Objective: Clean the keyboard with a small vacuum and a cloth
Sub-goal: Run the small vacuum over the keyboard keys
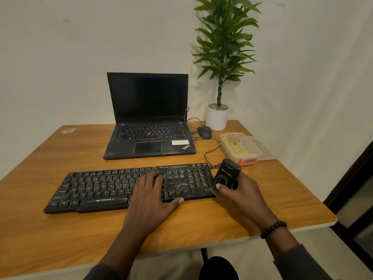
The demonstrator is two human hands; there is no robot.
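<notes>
While the left hand (150,196) lies flat, hiding keyboard (101,186) keys, the right hand (240,194) grips the vacuum (227,174).

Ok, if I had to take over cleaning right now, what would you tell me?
Left hand: flat on the keyboard, steadying it.
Right hand: gripping the small vacuum at the keyboard's right end, by the number pad.
Cloth: what looks like a yellow one sits in the clear box to the right, unused.
Done: vacuum picked up. Keys look dusty.
Left: vacuum across the keys, then wipe with the cloth.
</notes>
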